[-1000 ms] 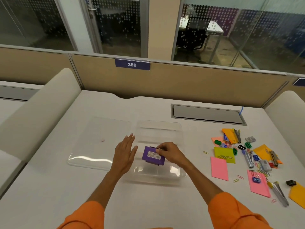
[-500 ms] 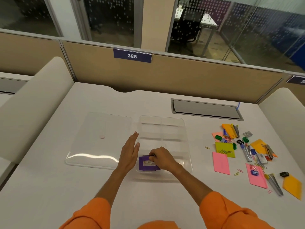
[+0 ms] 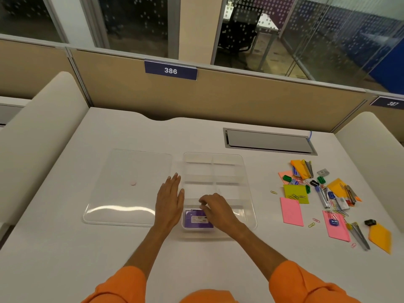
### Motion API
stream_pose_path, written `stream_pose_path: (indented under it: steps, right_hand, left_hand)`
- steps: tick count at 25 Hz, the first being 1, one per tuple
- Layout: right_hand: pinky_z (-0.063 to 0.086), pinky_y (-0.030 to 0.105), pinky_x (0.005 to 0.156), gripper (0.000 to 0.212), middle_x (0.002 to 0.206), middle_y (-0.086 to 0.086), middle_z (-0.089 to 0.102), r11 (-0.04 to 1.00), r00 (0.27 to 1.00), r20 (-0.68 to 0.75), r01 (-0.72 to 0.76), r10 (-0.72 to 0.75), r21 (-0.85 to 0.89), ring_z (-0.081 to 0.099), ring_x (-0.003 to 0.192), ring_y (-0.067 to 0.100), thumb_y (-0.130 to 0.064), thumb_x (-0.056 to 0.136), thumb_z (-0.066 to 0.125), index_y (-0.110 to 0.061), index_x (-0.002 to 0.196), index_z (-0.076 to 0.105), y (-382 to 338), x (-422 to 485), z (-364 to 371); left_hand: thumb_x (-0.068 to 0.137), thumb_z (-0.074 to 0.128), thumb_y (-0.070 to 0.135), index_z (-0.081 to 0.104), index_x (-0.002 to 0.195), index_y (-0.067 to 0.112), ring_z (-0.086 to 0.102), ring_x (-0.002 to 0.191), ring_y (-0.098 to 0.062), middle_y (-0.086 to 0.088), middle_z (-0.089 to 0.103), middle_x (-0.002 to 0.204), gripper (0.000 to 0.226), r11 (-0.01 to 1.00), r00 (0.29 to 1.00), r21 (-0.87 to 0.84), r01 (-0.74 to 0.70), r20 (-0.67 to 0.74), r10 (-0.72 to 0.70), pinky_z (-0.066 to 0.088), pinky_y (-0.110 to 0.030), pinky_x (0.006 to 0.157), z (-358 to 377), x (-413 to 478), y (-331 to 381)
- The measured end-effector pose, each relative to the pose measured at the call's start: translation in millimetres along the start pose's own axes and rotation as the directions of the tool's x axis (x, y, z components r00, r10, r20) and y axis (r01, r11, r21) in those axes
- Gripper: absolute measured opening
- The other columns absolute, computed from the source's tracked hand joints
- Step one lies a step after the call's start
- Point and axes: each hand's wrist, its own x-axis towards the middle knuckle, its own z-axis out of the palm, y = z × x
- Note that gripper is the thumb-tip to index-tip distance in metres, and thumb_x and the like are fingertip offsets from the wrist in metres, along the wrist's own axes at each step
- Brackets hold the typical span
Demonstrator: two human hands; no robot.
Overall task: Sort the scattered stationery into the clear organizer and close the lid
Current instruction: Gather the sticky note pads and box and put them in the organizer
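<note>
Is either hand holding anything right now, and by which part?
Left hand lies flat, holding nothing. Right hand curls over the far edge of the purple box in the organizer; a grip cannot be told.

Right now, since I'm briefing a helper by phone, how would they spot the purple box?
Find the clear organizer on the white desk. The purple box lies in its near-left compartment, partly under the right hand. It is the only thing inside and bears a white label.
</note>
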Motion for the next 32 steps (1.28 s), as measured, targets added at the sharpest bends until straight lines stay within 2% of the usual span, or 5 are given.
stream_pose_path:
  steps: [4,7,9,22,32]
  right_hand:
    - [0.032,0.034,0.109,0.05,0.14,0.002,0.051,0.999,0.961,-0.275,0.003,-0.015,-0.043,0.045,0.13,0.02,-0.051,0.097,0.036,-0.02,0.135,0.049,16.5,-7.0,-17.9]
    - [0.015,0.04,0.118,0.073,0.158,0.0,0.024,0.992,0.961,-0.277,-0.06,0.027,-0.113,0.02,0.146,0.02,-0.064,0.091,0.007,-0.023,0.147,0.031,30.8,-7.1,-29.0]
    - [0.009,0.041,0.119,0.074,0.16,-0.001,0.017,0.986,0.959,-0.279,-0.095,0.055,-0.133,0.012,0.148,0.019,-0.063,0.091,0.003,-0.024,0.149,0.026,41.4,-10.3,-36.6]
    - [0.005,0.037,0.118,0.064,0.159,-0.002,0.019,0.98,0.919,-0.347,-0.197,0.184,-0.002,0.013,0.147,0.018,-0.055,0.096,0.014,-0.021,0.149,0.029,150.0,-57.5,-78.5]
    - [0.01,0.037,0.118,0.081,0.156,0.0,0.027,0.951,0.882,-0.355,-0.298,0.309,0.086,0.018,0.146,0.019,-0.064,0.087,-0.003,-0.021,0.147,0.031,266.3,-113.0,-89.9]
  left_hand:
    - [0.098,0.024,0.051,0.034,0.147,0.02,0.026,0.144,-0.022,-0.002,0.031,0.155,0.059,0.978,0.993,0.173,-0.114,0.026,0.111,0.02,-0.047,0.118,-0.1,8.4,14.6]
    - [0.097,0.023,0.053,0.029,0.149,0.02,0.022,0.145,-0.023,-0.003,0.026,0.157,0.062,0.949,0.987,0.271,-0.16,0.071,0.146,0.019,-0.048,0.119,7.0,12.6,30.0]
    - [0.097,0.024,0.052,0.026,0.15,0.02,0.018,0.146,-0.022,-0.002,0.023,0.158,0.062,0.939,0.982,0.289,-0.184,0.086,0.166,0.017,-0.048,0.119,13.4,14.0,40.2]
    - [0.098,0.02,0.046,0.027,0.15,0.016,0.017,0.147,-0.02,-0.004,0.026,0.157,0.06,0.938,0.959,0.205,-0.28,0.096,0.266,0.013,-0.046,0.12,80.0,16.0,136.4]
    - [0.097,0.021,0.047,0.033,0.147,0.017,0.026,0.144,-0.019,-0.003,0.036,0.153,0.06,0.914,0.914,0.151,-0.378,0.218,0.342,0.011,-0.033,0.119,170.3,-5.9,227.1]
